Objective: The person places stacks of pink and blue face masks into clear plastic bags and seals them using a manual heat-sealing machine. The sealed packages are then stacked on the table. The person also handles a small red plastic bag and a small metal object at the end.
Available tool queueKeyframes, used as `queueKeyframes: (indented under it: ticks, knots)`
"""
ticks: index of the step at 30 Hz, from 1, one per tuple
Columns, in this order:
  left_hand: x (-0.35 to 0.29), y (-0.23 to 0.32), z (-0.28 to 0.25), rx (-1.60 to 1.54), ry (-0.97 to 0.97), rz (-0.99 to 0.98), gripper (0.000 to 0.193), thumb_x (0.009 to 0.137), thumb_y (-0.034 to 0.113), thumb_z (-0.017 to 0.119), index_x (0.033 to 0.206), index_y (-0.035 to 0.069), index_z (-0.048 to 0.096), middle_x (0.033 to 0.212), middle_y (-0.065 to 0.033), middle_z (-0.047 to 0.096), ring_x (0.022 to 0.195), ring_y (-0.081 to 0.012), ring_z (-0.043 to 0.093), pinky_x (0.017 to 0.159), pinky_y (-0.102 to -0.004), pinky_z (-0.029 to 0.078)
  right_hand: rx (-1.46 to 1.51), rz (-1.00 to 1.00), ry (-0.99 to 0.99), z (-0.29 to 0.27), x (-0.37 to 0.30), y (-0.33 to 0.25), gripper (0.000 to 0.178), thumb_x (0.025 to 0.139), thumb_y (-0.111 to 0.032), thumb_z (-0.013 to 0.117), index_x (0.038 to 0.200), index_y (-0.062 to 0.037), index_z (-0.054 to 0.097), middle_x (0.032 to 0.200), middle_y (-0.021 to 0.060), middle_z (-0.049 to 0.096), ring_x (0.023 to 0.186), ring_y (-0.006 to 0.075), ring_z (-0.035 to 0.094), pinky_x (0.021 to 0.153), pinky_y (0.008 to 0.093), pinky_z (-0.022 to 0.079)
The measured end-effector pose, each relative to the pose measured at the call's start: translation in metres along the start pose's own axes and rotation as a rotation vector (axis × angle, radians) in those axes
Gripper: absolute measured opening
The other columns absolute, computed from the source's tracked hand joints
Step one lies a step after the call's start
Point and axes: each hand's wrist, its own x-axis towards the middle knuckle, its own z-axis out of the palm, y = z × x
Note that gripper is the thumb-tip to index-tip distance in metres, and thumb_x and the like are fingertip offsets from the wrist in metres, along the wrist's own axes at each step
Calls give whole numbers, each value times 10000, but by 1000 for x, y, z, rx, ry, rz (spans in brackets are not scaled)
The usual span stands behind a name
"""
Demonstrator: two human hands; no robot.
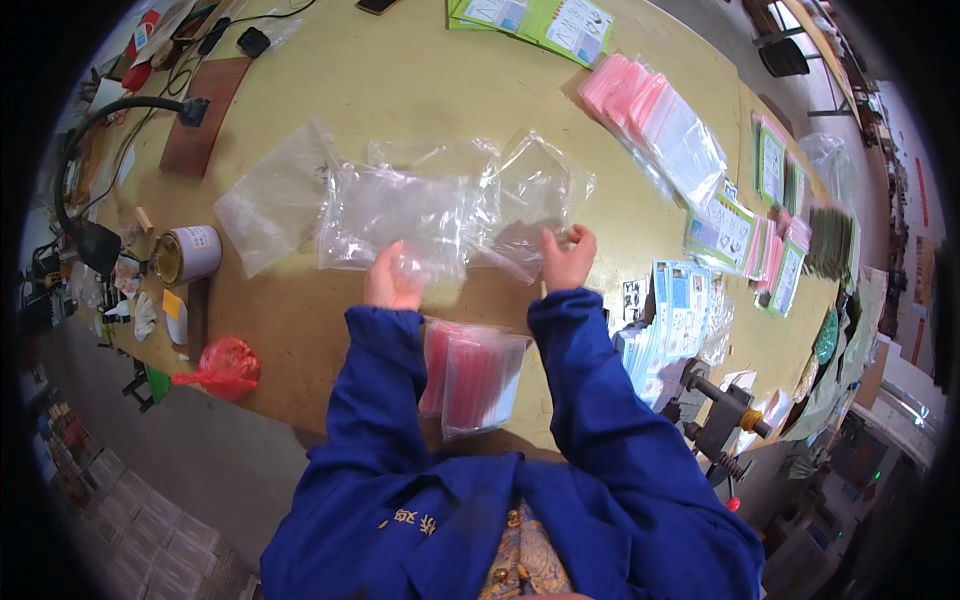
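Observation:
Several clear plastic bags [395, 205] lie spread and overlapping on the table in front of me. At their near edge, my left hand [393, 280] is closed on the edge of a clear bag, the film bunched beside its fingers. My right hand [568, 260] is at the lower right corner of another clear bag [535, 195], thumb and fingers curved with a gap between them; nothing shows in the gap. Between my forearms, close to my body, sits a stack of pink and clear plastic sleeves [475, 375].
To the right lie pink sleeves [655, 125], green printed packets [720, 235], blue-white printed sheets [675, 310] and a metal clamp device [720, 420] at the table edge. Leftward are a tin can [187, 254], a red plastic bag [228, 368], a brown board [203, 120] and a gooseneck lamp [70, 170].

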Motion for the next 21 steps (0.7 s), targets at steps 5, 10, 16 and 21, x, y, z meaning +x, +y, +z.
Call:
queueKeyframes:
  ticks: [5,10,16,21]
  knots:
    - [51,1,45,174,247,181,369,820,151,746,1117,19,570,1005,-93,630,957,-264,630,788,-425,524,-247,-14,-56,7,38,-2,468,747,-310,783,1084,-23,630,963,155,652,966,403,612,872,460,493]
    - [98,6,57,693,436,374,405,767,236,775,1009,-39,604,854,-133,653,656,-238,631,527,-385,490,-353,-278,-106,10,37,6,217,758,-209,734,741,-17,635,858,154,621,850,356,600,770,447,497]
    - [102,25,41,429,124,474,309,758,125,737,976,-77,653,915,-150,682,744,-254,654,679,-369,536,784,290,-154,-23,21,35,136,800,-79,690,837,-43,564,699,76,608,624,236,617,546,339,485]
    - [33,42,18,78,74,195,222,835,-14,659,1051,-9,609,985,-109,670,840,-249,661,746,-389,560,1524,629,-220,-100,11,29,212,890,5,609,1100,-29,605,1063,107,683,993,272,660,911,428,540]
